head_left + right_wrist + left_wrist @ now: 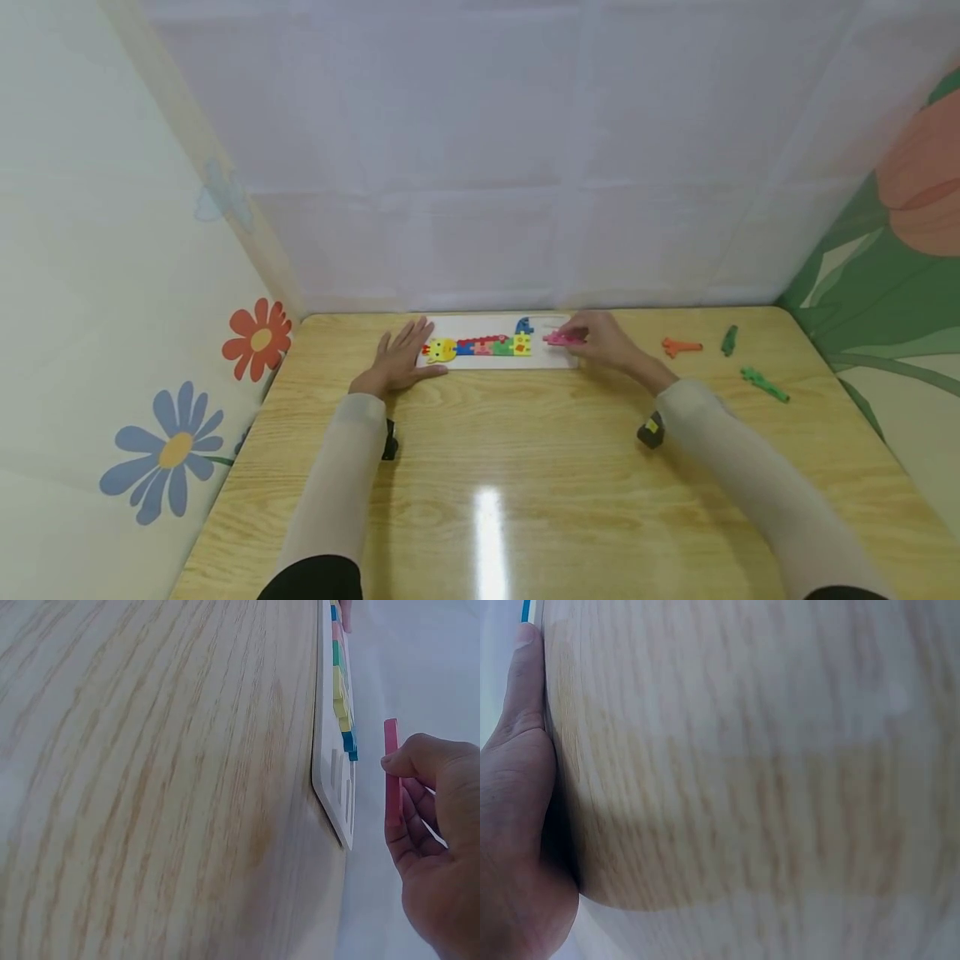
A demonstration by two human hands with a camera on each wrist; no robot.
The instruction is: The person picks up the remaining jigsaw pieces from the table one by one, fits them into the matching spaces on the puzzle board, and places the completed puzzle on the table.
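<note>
A white puzzle board (472, 324) lies along the table's far edge, with a giraffe's yellow head (444, 351) and a row of coloured neck pieces on it. A blue piece (522, 326) stands up from the row's right end. My left hand (397, 362) rests on the board's left end with its fingers spread. Above the board's right part, my right hand (604, 341) pinches a pink puzzle piece (558, 339) between thumb and fingers. In the right wrist view that pink piece (392, 774) is seen edge-on, apart from the board (323, 769).
Right of the board lie an orange piece (682, 347), a dark green piece (729, 340) and a long light green piece (765, 385). A pale cloth wall (480, 167) rises behind the wooden table (555, 450), with flowered cloths on both sides.
</note>
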